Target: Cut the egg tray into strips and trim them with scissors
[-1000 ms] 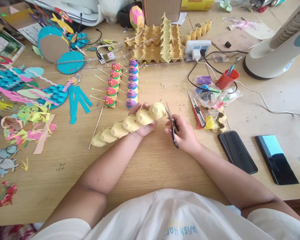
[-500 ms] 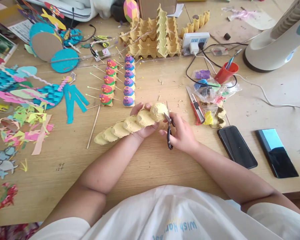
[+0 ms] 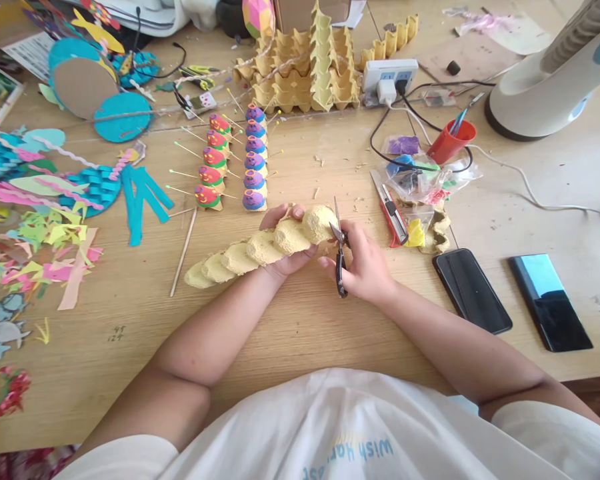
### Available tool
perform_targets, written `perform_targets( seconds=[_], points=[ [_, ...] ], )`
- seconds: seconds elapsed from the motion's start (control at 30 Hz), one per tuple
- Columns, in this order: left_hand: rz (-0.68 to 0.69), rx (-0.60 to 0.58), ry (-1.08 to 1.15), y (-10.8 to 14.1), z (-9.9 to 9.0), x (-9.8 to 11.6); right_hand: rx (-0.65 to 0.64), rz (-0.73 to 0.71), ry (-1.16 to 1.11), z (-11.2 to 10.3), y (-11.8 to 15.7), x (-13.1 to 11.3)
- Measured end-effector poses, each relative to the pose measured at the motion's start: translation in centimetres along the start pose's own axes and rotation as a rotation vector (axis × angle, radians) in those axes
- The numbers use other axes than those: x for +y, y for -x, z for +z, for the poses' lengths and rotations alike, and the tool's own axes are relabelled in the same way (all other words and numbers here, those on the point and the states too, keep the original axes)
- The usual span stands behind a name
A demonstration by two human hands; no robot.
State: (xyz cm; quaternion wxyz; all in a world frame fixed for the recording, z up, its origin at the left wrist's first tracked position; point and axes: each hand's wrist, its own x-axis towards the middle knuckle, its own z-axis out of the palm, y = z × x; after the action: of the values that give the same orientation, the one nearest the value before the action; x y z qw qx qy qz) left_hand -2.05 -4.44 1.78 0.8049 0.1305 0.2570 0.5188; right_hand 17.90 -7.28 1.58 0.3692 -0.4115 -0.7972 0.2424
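A long strip of yellow egg-carton cups (image 3: pixel 250 253) slants across the middle of the view, lower at its left end. My left hand (image 3: pixel 291 257) is wrapped round it from below and behind, near its right part. Black-handled scissors (image 3: pixel 340 267) are gripped in my right hand (image 3: pixel 365 263). Their blades are parted and touch the strip's rightmost cup. Just beyond the strip stand a row of red and green painted cups (image 3: pixel 213 157) and a row of purple and blue ones (image 3: pixel 255 162), with pins sticking out.
Egg trays (image 3: pixel 293 87) and a power strip (image 3: pixel 390 75) lie at the back. On the right are a red cutter (image 3: pixel 395 217), a red cup (image 3: pixel 451 141), two phones (image 3: pixel 473 290) and a lamp base (image 3: pixel 525 100). Paper crafts (image 3: pixel 93 190) and a stick (image 3: pixel 184 253) lie left.
The whole view has shifted slightly. Both hands keep nearly the same pose, with the scissors still at the right end cup.
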Motion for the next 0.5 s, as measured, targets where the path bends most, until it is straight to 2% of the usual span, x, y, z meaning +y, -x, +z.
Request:
perform_targets(
  seconds=[0.2,0.37,0.5],
  points=[
    [0.008,-0.015,0.035,0.05,-0.01,-0.06,-0.010,0.014,-0.005,-0.11,0.02,0.02],
    [0.010,0.082,0.058,0.00,0.28,0.01,-0.014,0.029,-0.020,-0.08,-0.02,0.19],
    [0.009,0.079,0.058,0.08,0.75,0.05,-0.014,0.046,-0.038,-0.07,-0.13,0.18]
  ],
)
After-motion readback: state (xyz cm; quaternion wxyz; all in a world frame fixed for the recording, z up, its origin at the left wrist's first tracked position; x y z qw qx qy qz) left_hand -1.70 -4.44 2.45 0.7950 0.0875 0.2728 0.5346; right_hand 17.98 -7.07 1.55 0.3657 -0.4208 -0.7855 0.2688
